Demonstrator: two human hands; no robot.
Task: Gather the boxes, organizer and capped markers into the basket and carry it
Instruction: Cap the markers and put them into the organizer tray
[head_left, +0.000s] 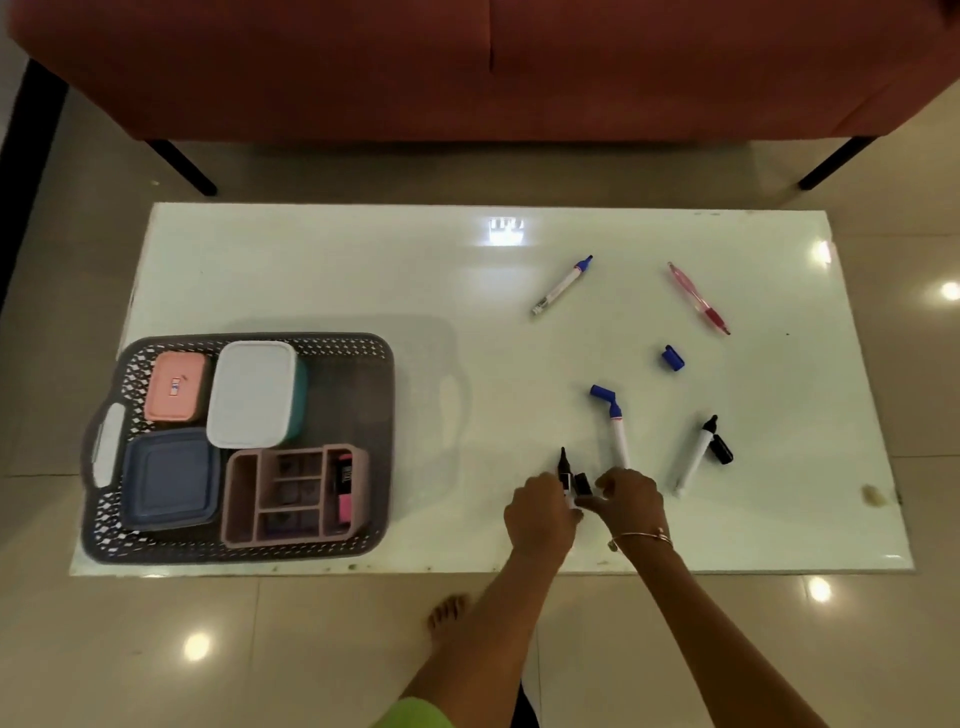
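Note:
A grey lattice basket (358, 548) sits at the table's left front. Inside are a pink box (174, 385), a white-lidded teal box (252, 393), a blue box (169, 478) and a pink organizer (293, 496) holding a pink highlighter. My left hand (540, 514) grips an uncapped black marker (563, 467), tip up. My right hand (631, 501) pinches a black cap (582, 483) right beside it. A blue marker (618, 436) lies against a loose blue cap (602, 395). Another blue marker (561, 285), a blue cap (673, 358), and a black marker (696, 457) with its cap (721, 449) lie further right.
A pink pen (698, 299) lies at the far right of the glossy white table (337, 270). A red sofa (467, 67) on black legs stands beyond the table. A bare foot (447, 613) rests on the tiled floor by the near edge.

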